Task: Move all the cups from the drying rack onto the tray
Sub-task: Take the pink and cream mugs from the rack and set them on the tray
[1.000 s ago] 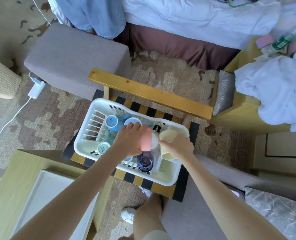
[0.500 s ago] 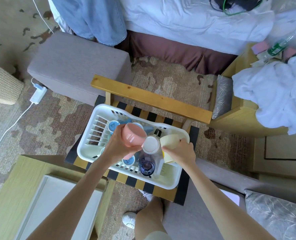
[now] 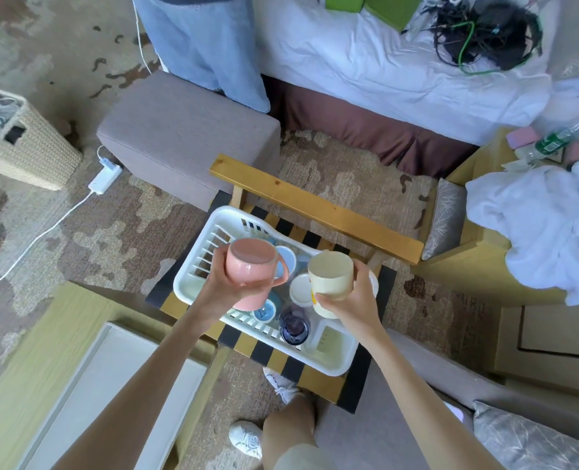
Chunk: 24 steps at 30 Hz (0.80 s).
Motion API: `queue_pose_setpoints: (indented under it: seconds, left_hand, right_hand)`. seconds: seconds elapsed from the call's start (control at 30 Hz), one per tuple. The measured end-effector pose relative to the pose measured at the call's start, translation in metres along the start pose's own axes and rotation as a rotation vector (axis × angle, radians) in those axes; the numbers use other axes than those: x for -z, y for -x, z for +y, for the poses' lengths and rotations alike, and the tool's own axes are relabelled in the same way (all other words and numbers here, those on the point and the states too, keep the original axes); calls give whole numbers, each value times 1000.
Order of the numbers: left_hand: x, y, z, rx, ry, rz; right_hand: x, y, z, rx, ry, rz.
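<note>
A pink mug [image 3: 252, 266] with a handle is held above the white drying rack [image 3: 193, 283] by my left hand [image 3: 225, 286]. Beside it, my right hand [image 3: 352, 300] grips a cream cup [image 3: 330, 276], also lifted over the rack. Several cups remain in the rack: a dark blue one [image 3: 294, 329], light blue ones [image 3: 265, 310] and a white one [image 3: 301, 290]. The white tray [image 3: 88, 374] lies on a light wooden table at the lower left, partly under my left forearm.
The rack sits on a black-and-yellow striped wooden chair [image 3: 315, 212]. A grey ottoman [image 3: 186, 137] stands beyond it, a wicker basket [image 3: 23, 147] at the far left. A person in jeans [image 3: 200, 45] stands by the bed. My shoes [image 3: 247, 439] show below.
Both hands have lifted their cups out of the rack and upward; the pink mug and the cream cup are now higher and closer to the camera.
</note>
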<state>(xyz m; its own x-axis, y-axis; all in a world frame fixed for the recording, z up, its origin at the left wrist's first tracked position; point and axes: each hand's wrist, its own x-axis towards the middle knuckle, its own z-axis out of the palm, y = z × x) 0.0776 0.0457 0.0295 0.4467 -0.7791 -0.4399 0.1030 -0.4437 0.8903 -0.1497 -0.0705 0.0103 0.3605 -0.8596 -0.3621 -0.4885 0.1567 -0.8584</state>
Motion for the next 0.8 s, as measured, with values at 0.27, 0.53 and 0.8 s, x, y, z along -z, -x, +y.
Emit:
queue_pose_setpoints:
  seconds: [0.27, 0.53, 0.8]
  left_hand:
    - [71, 59, -3, -37, 139, 272]
    - [145, 152, -57, -16, 241, 628]
    - [172, 252, -141, 86, 311, 882]
  right_hand:
    - [-69, 14, -72, 229, -26, -264]
    - [-189, 62, -106, 382, 40, -555]
    - [-282, 118, -75, 470, 178, -829]
